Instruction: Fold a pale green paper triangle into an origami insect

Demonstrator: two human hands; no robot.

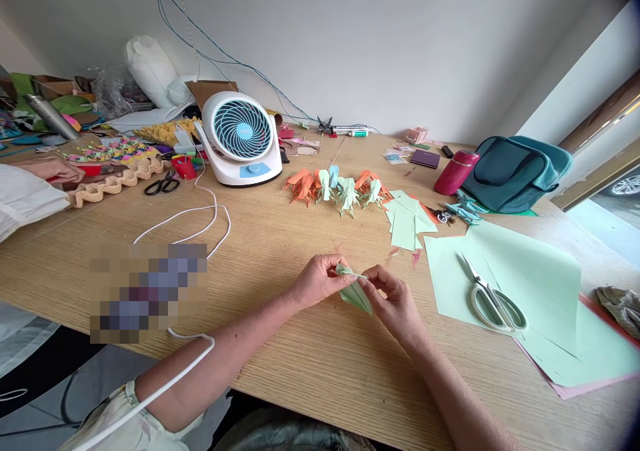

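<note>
Between my two hands, just above the table, is a partly folded piece of light green paper (356,296). My left hand (320,281) pinches its upper left part between thumb and fingers. With thumb and forefinger, my right hand (395,298) grips its right side along a narrow fold. Beyond my hands stand several folded paper figures (347,194) in orange, pale green and blue. A stack of cut green paper pieces (406,221) lies to their right.
White-handled scissors (493,301) rest on large green sheets (530,271) at the right. A white fan (243,138), a red bottle (457,171) and a teal bag (515,171) stand farther back. A white cable (190,364) crosses my left arm. Another person's hand (53,170) is far left.
</note>
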